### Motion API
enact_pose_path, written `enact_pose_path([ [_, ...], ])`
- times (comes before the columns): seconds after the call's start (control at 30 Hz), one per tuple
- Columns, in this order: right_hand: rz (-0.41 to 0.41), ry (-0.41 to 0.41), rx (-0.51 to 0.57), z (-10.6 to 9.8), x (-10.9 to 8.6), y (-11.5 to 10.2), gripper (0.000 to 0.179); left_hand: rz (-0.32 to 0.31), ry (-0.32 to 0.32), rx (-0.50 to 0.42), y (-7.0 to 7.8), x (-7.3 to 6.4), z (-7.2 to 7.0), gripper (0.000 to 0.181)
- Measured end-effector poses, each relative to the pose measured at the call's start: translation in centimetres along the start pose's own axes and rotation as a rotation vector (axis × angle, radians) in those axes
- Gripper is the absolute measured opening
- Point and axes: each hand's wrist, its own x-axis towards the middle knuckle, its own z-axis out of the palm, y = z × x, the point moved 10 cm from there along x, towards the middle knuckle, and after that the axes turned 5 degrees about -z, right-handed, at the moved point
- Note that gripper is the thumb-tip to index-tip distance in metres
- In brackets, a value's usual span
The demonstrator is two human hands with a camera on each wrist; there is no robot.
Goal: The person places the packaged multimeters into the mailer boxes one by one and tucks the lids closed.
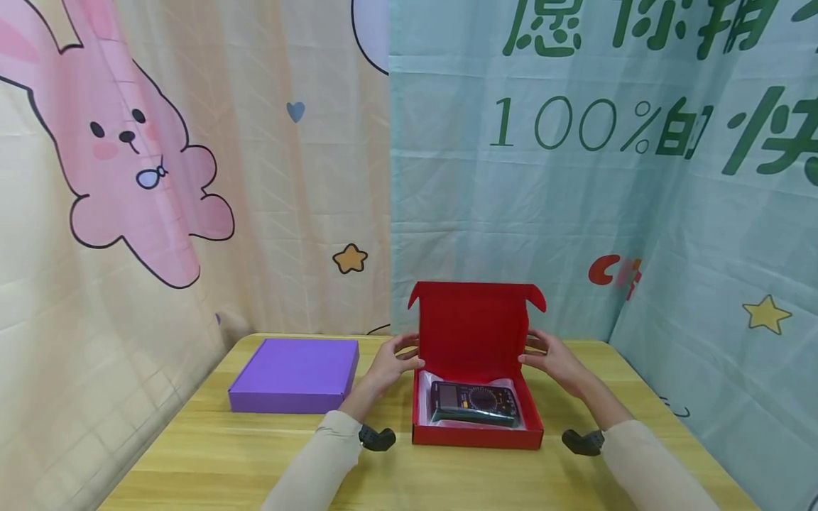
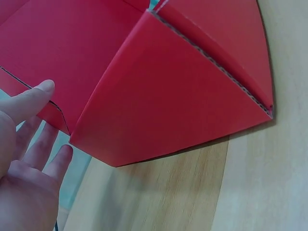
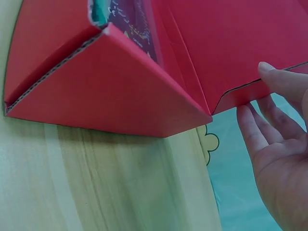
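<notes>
A red cardboard box point(image 1: 476, 436) stands on the table with its lid point(image 1: 473, 326) raised upright at the back. Inside lies a black digital multimeter point(image 1: 474, 403) on clear plastic wrapping point(image 1: 427, 387). My left hand point(image 1: 391, 363) pinches the lid's left side edge, thumb point(image 2: 43, 89) on the inner face and fingers behind. On the opposite edge, my right hand point(image 1: 554, 360) holds the lid the same way, its thumb point(image 3: 274, 74) over the side flap. Both wrist views show the box's slanting side walls close by.
A closed purple box point(image 1: 294, 365) sits to the left of the red one on the wooden table point(image 1: 192, 454). Printed curtains point(image 1: 307, 177) hang right behind the table and along its sides. A black wrist-worn device point(image 1: 377, 438) is strapped near each hand.
</notes>
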Motion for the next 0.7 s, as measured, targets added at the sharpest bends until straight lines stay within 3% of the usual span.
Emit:
enact_pose_path([
  [0.33,-0.031,0.009,-0.021,0.1,-0.7,0.0,0.08,0.011,0.002,0.011,0.0,-0.3,0.0,0.058],
  [0.7,-0.105,-0.017,0.0,0.7,-1.8,-0.1,0.067,0.04,-0.018,-0.047,-0.5,-0.9,0.4,0.058],
])
